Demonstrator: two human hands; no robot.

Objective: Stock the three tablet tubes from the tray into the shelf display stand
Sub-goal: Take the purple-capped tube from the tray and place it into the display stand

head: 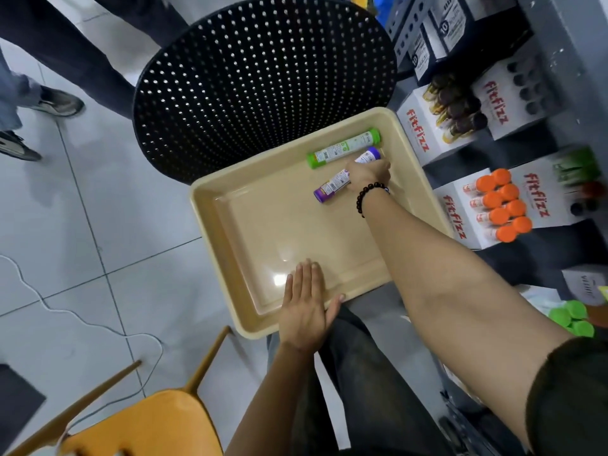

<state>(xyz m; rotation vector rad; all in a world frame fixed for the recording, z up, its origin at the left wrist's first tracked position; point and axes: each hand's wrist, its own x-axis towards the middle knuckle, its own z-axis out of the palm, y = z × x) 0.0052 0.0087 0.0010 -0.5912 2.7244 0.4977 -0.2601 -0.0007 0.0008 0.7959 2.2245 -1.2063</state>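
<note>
Our right hand [367, 174] reaching to the far right corner of the beige tray [230, 225], fingers curled around the purple-capped tube [335, 181], green-capped tube [343, 148] lying just beyond it, our left hand [304, 304] spread flat on the tray's near edge, orange-capped tubes [501, 205] standing in a shelf display box to the right

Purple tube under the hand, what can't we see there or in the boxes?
- Head view: the right hand covers the middle of the purple tube, so the grip is unclear.
- Tube labels: too small to read.
- Upper display boxes: blurred.
- Green caps: the arm hides their box.
</note>
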